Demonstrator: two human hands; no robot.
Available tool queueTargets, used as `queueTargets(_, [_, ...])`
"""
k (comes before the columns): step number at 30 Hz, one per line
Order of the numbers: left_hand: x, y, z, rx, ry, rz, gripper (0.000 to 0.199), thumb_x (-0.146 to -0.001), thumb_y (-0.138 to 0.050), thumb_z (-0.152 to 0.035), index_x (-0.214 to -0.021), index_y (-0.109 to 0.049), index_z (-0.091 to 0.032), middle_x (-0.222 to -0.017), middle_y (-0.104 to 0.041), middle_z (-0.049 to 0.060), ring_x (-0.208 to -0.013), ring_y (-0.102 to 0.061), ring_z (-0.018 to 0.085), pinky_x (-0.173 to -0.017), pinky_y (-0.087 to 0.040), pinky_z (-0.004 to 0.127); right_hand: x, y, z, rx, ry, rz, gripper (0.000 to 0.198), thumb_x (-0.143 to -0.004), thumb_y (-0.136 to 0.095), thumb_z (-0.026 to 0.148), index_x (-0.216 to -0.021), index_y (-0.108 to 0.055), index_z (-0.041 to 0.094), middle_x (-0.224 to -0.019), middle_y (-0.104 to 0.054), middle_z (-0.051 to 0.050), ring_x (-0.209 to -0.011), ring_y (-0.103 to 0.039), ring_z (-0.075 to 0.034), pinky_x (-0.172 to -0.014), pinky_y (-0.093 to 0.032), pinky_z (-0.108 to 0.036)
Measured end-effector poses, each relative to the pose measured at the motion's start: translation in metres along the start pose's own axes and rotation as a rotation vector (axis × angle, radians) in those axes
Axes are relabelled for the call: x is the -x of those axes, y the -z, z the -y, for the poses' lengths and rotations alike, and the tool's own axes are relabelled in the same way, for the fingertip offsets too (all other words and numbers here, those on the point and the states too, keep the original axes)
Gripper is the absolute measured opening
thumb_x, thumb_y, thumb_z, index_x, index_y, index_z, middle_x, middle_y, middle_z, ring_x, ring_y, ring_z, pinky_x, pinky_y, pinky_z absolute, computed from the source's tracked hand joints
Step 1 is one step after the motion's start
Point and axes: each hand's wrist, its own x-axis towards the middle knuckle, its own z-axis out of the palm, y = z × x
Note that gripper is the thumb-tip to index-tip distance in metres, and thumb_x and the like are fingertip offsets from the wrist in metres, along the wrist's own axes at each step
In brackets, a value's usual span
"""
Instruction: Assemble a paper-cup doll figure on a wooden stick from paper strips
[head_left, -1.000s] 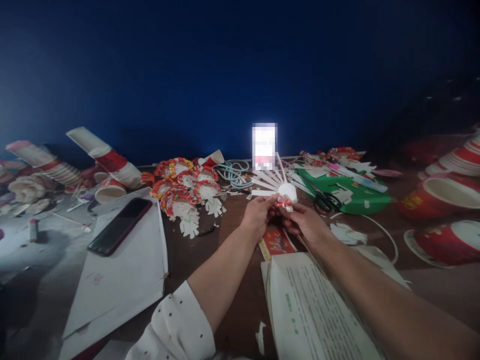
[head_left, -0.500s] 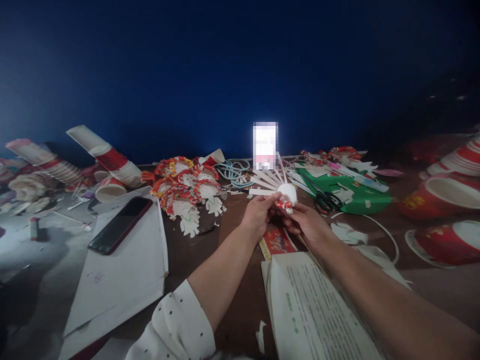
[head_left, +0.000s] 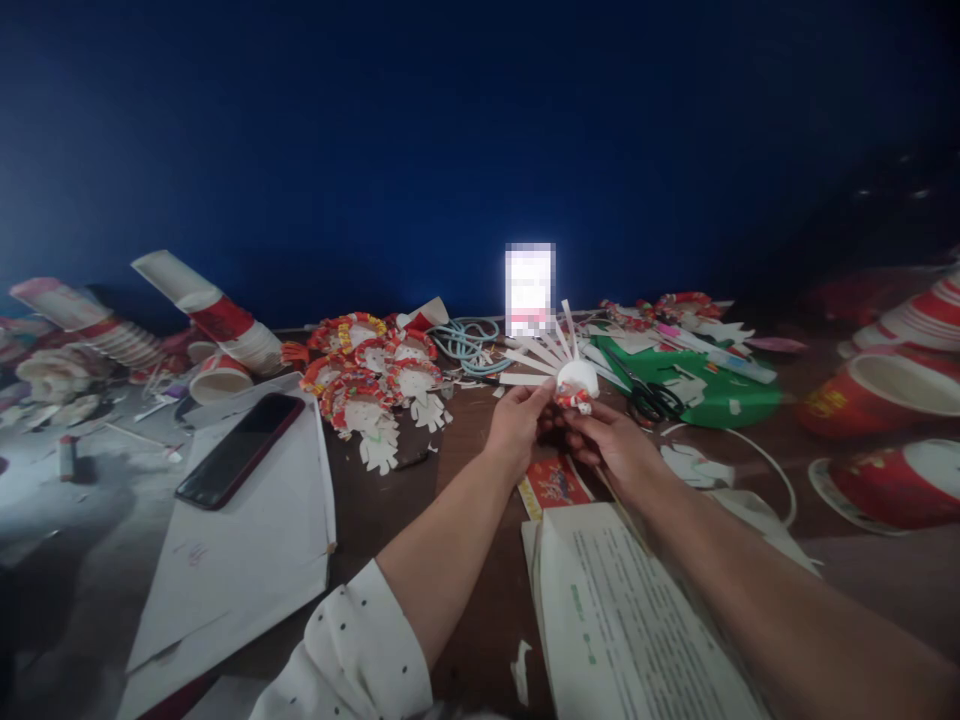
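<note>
Between my hands is a paper cup (head_left: 578, 377) whose wall is cut into strips that fan out from the round white base. Several white strips stick out to the left and upward, and a red-patterned folded part shows at the near side. My left hand (head_left: 519, 425) pinches the cup's left edge with thumb and fingers. From the right, my right hand (head_left: 609, 438) grips the red folded part with its fingertips. Some fingers of both hands are hidden beneath the cup. Under them lies a red printed paper piece (head_left: 556, 482).
An open book (head_left: 607, 610) lies in front. Left are a phone (head_left: 240, 450) on white paper (head_left: 225, 560) and a heap of red-and-white paper pieces (head_left: 375, 375). Black scissors (head_left: 654, 400) rest by a green sheet (head_left: 739, 395). Paper cups (head_left: 900, 485) stand right, a lit screen (head_left: 530, 285) behind.
The cup has turned slightly in my hands, and its upper strips have spread further apart. Both hands have barely shifted and keep their grip.
</note>
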Motion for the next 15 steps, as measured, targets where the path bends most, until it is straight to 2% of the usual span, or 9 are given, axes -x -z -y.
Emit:
queueTargets(5, [-0.0018, 0.0003, 0.0008, -0.007, -0.033, -0.064, 0.04, -0.079, -0.074, -0.053, -0.073, -0.06, -0.016, -0.059, -0.057, -0.003, -0.05, -0.051, 0.007, -0.051, -0.041, 0.02, 0.001, -0.0011, 0.001, -0.018, 0.0, -0.007, 0.035, -0.053, -0.087, 0.032, -0.08, -0.071, 0.018, -0.065, -0.057, 0.002, -0.052, -0.043, -0.006, -0.04, -0.019, -0.018])
queueTargets(11, [-0.0055, 0.0038, 0.0018, -0.229, -0.106, -0.199, 0.03, -0.083, -0.071, -0.041, -0.068, -0.063, -0.016, -0.054, -0.056, -0.003, -0.046, -0.048, 0.008, -0.046, -0.034, 0.021, -0.0008, 0.0005, 0.0011, -0.025, -0.012, -0.016, 0.037, -0.053, -0.087, 0.03, -0.085, -0.073, 0.018, -0.072, -0.063, 0.0, -0.051, -0.043, -0.005, -0.038, -0.019, -0.017])
queueTargets(15, [-0.0048, 0.0025, -0.0011, -0.194, -0.112, -0.214, 0.027, -0.084, -0.07, -0.034, -0.067, -0.063, -0.015, -0.055, -0.057, -0.002, -0.047, -0.048, 0.007, -0.049, -0.036, 0.02, -0.0005, 0.0, 0.0028, -0.036, -0.017, -0.058, 0.038, -0.053, -0.085, 0.026, -0.089, -0.073, 0.018, -0.072, -0.064, 0.0, -0.051, -0.044, -0.005, -0.038, -0.02, -0.016])
